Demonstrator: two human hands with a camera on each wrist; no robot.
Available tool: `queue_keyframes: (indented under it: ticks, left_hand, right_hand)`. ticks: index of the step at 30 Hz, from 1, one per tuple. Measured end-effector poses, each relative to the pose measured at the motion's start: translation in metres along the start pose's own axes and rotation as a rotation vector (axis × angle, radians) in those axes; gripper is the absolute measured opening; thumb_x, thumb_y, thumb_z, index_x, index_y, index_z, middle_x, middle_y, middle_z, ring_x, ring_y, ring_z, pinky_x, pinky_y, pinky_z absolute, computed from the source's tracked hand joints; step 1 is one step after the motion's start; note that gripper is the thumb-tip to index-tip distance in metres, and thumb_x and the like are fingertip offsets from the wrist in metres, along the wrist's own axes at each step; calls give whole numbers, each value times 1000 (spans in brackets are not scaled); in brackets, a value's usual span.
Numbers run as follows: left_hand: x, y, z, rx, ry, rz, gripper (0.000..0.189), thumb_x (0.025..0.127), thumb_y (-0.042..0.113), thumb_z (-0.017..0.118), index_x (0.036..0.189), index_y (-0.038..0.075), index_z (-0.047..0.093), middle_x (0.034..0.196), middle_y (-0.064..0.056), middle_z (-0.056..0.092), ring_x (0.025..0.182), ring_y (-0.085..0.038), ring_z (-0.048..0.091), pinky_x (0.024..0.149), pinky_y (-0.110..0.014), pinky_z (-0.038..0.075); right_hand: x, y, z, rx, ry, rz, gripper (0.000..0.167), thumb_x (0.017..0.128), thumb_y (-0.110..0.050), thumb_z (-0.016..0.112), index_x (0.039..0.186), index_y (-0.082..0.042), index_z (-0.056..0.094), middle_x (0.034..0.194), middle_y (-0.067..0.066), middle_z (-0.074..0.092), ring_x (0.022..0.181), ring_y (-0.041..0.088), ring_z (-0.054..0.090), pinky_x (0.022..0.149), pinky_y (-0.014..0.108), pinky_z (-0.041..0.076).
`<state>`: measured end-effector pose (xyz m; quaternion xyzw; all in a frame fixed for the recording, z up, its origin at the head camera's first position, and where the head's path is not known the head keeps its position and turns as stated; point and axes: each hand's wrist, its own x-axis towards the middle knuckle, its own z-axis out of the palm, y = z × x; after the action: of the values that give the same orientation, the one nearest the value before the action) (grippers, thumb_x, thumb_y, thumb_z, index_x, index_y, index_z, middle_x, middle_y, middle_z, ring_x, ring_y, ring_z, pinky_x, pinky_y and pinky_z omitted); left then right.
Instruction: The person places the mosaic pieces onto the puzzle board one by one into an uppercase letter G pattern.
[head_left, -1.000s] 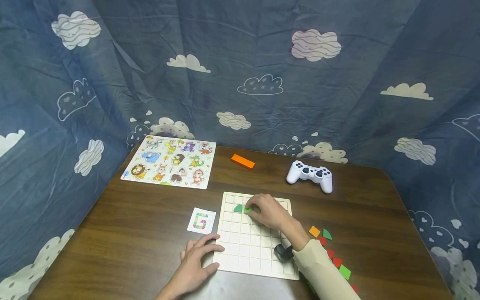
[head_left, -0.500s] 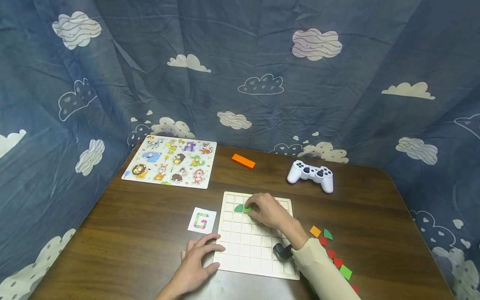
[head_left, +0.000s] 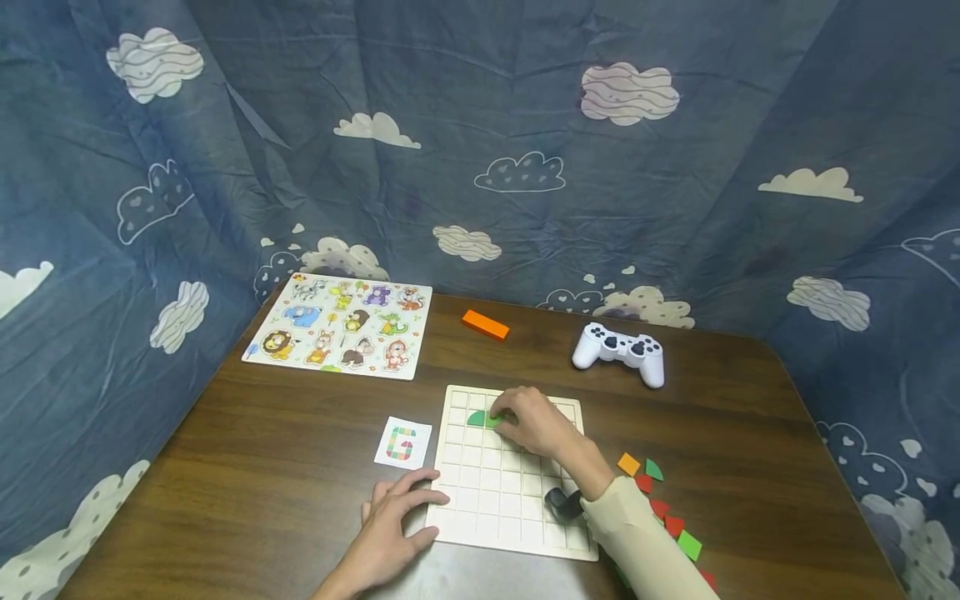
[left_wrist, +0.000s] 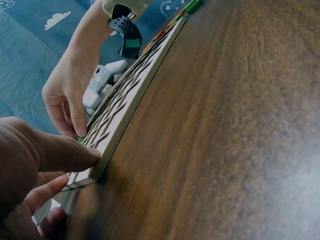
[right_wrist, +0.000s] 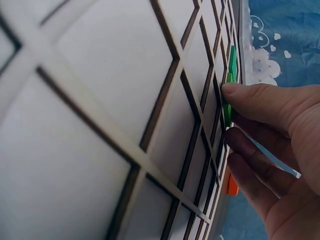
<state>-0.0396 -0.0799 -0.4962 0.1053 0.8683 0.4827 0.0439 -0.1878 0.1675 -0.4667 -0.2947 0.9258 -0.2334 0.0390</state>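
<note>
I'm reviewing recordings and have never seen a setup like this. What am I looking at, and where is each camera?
There is no machine here: a person works with two bare hands. The widest picture comes from a camera on the head, looking forward and down; the other two come from cameras on each wrist.

On the brown table lies a pale grid board. The left hand rests its fingers at the board's edge. The right hand holds a light green piece at the board, next to a dark green piece.

Around it are a card with a coloured G, an animal puzzle, an orange block, a white game controller and loose coloured pieces.
</note>
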Motion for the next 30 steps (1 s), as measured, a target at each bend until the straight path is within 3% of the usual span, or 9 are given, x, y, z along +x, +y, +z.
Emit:
queue_keyframes:
  ticks: [10, 15, 22, 30]
  left_hand:
    - [1, -1, 0, -3, -7, 7, 37, 77, 10, 80, 107, 29, 73, 142, 6, 56, 107, -15, 37, 85, -45, 21]
    - [1, -1, 0, -5, -5, 7, 37, 77, 10, 80, 107, 30, 73, 142, 6, 56, 107, -15, 37, 84, -45, 21]
    - [-1, -1, 1, -10, -4, -1, 38, 77, 9, 80, 107, 31, 72, 141, 7, 56, 106, -15, 37, 87, -47, 21]
    - [-1, -2, 1, -15, 5, 8, 37, 77, 9, 80, 107, 30, 72, 141, 8, 55, 107, -15, 37, 87, -48, 21]
  right_hand:
    - [-5, -5, -4, -42, -16, 11, 22, 87, -12, 75, 109, -9, 74, 110, 4, 72, 105, 22, 67, 93, 40, 52]
    - [-14, -9, -10, -39, 17, 30, 23, 86, -13, 75, 108, -10, 74, 110, 4, 72, 104, 21, 67, 94, 40, 52]
    - [-38, -3, -15, 17, 71, 16, 23, 86, -13, 78, 107, -8, 74, 104, 3, 74, 92, 19, 68, 85, 38, 54]
    - [-74, 7, -27, 45, 169, 22, 22, 85, -12, 79, 106, -10, 73, 105, 1, 74, 94, 20, 70, 83, 39, 55]
